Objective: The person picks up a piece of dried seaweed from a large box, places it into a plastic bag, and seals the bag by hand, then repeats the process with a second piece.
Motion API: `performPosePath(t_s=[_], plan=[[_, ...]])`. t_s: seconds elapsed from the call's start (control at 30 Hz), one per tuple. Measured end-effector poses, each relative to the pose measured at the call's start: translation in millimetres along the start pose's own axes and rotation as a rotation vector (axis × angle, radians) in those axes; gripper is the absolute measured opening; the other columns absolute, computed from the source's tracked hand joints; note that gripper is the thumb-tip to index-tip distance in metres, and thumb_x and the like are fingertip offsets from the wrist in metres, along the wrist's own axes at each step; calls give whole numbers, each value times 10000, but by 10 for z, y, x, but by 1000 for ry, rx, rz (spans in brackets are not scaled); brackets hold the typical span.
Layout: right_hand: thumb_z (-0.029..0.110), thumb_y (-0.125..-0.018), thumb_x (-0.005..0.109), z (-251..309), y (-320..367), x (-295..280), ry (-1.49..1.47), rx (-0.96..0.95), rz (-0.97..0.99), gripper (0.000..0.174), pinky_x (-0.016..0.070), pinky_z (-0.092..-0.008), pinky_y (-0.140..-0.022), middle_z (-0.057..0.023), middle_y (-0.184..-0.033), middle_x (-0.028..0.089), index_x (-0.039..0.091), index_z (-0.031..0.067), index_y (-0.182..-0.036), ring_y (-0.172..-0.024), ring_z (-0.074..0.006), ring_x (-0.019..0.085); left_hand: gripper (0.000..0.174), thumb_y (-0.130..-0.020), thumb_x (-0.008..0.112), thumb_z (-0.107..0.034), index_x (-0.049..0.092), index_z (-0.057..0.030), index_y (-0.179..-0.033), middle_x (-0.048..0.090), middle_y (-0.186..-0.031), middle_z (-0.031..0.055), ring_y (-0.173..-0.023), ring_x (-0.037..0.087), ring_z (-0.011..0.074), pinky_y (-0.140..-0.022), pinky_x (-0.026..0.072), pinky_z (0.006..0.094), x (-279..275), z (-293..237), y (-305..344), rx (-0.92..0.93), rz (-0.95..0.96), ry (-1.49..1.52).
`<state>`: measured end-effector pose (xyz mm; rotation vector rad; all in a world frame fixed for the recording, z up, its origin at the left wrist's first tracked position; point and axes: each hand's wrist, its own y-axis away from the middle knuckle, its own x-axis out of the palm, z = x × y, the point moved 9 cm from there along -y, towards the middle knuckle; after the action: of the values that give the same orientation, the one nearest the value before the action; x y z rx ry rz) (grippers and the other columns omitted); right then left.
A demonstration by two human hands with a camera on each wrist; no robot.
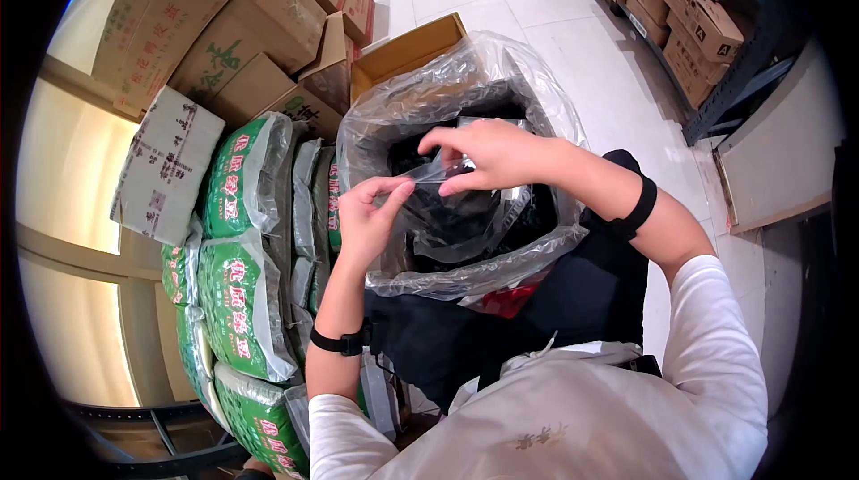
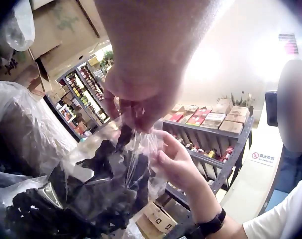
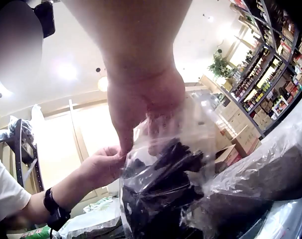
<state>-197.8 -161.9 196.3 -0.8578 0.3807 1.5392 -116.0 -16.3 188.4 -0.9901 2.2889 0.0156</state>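
While left fingers point(image 1: 381, 186) pinch it, crinkled clear bag point(image 3: 203, 130) shows dark mass point(image 3: 163, 194) through; right fingers point(image 1: 440, 137) half-open against it.

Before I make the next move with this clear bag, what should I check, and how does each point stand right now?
1. Left hand has the clear bag by its upper edge: ok, thumb and fingers pinch the film.
2. Right hand at the bag's top: ok, its curled fingers are at the film.
3. Dark contents below the fingers: ok.
4. Bag tied or clipped shut: not ok, no tie or clip shows on it.
5. Hands over the plastic-lined container: ok, both are above or beside its opening.
6. Underside of the bag whole: cannot tell, it is out of sight.
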Motion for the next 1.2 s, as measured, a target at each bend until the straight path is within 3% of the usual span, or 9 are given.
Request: performPosePath(t_s=[0.03, 0.17, 0.37, 0.73, 0.8, 0.93, 1.0, 1.03, 1.2], plan=[[329, -817, 721, 109, -42, -5, 37, -135, -100, 320, 498, -363, -694, -71, -900, 658, 625, 74, -984, -855, -264, 643, 162, -864, 710, -103, 713, 35, -950, 709, -857, 56, -774, 612, 83, -741, 482, 230, 36, -23, -6, -6, 24, -3], [217, -810, 698, 120, -145, 106, 107, -67, -55, 149, 479, -386, -651, -53, -785, 597, 667, 73, -784, -798, -250, 622, 201, -852, 721, -123, 719, 6, -1006, 724, -867, 64, -762, 624, 71, -714, 486, 217, 69, 28, 1, -101, 60, 56], [215, -810, 671, 114, -177, 88, 117, -50, -26, 137, 504, -416, -697, -54, -862, 652, 674, 78, -814, -866, -264, 639, 187, -870, 713, -129, 720, 17, -985, 689, -790, 6, -702, 558, 29, -640, 449, 194, 19, 49, 6, -93, 71, 127], [197, -801, 709, -172, -126, 109, -101, 56, 72, 132, 502, -384, -728, -71, -831, 666, 693, 93, -880, -855, -251, 648, 174, -878, 703, -130, 711, 21, -964, 688, -763, 9, -687, 561, 34, -605, 447, 198, -117, 84, 40, -81, 13, 125], [173, -823, 677, -95, -108, 119, 39, 31, 56, 100, 497, -397, -727, -70, -853, 656, 673, 87, -873, -855, -255, 642, 182, -905, 666, -107, 675, 47, -1002, 688, -878, 37, -801, 619, 79, -724, 497, 216, -20, 136, 50, -155, 151, 141], [152, -839, 649, -9, -95, 96, 116, 46, 7, 73, 495, -408, -730, -69, -874, 647, 653, 91, -880, -869, -264, 637, 193, -878, 685, -107, 671, 18, -1025, 692, -935, 55, -830, 636, 115, -734, 504, 249, -102, -156, 7, -45, 77, -34], [129, -840, 632, 40, -104, 88, 205, 21, -49, 62, 502, -410, -742, -71, -913, 642, 650, 93, -887, -909, -269, 632, 213, -835, 705, -108, 680, -12, -1024, 693, -992, 94, -863, 654, 183, -745, 508, 296, -93, -583, 7, 337, 31, -438], [129, -840, 632, 59, -111, 120, 203, 19, -45, 62, 502, -410, -742, -71, -913, 642, 650, 93, -887, -909, -269, 632, 209, -807, 710, -111, 688, -42, -1002, 676, -949, 124, -871, 643, 265, -743, 505, 342, -43, -606, 16, 334, 70, -506], [78, -794, 619, 177, -115, 192, 405, -114, -115, 91, 511, -401, -763, -79, -911, 619, 621, 71, -885, -935, -271, 623, 128, -821, 692, -128, 687, -65, -932, 611, -807, 126, -802, 600, 326, -715, 487, 387, 134, -556, -43, 349, 140, -622]])
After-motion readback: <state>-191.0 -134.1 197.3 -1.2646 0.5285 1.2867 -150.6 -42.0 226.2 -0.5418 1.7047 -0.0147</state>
